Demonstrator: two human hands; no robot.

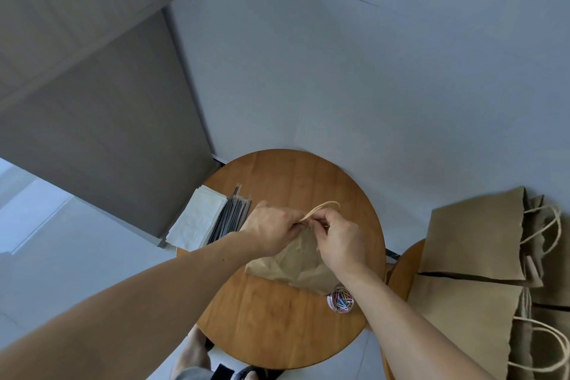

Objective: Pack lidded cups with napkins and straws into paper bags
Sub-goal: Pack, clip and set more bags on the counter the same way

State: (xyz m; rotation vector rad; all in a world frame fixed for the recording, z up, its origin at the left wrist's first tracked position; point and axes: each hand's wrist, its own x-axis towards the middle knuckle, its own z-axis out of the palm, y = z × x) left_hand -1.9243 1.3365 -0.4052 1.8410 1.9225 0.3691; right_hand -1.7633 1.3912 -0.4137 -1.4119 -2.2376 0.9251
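Observation:
A brown paper bag (pixel 293 265) stands on the round wooden table (pixel 277 327), its top pressed together under my hands. My left hand (pixel 271 230) pinches the bag's top edge near the twine handles (pixel 324 207). My right hand (pixel 342 239) pinches the same edge from the right, and a small paper clip shows between the fingertips. A stack of white napkins (pixel 197 219) and a bundle of wrapped dark straws (pixel 231 219) lie at the table's left edge. What the bag holds is hidden.
A small clear tub of coloured paper clips (pixel 341 300) sits by my right forearm. Several brown paper bags (pixel 468 244) with twine handles lie stacked on a second surface to the right. A grey wall stands behind the table. My feet show below the table.

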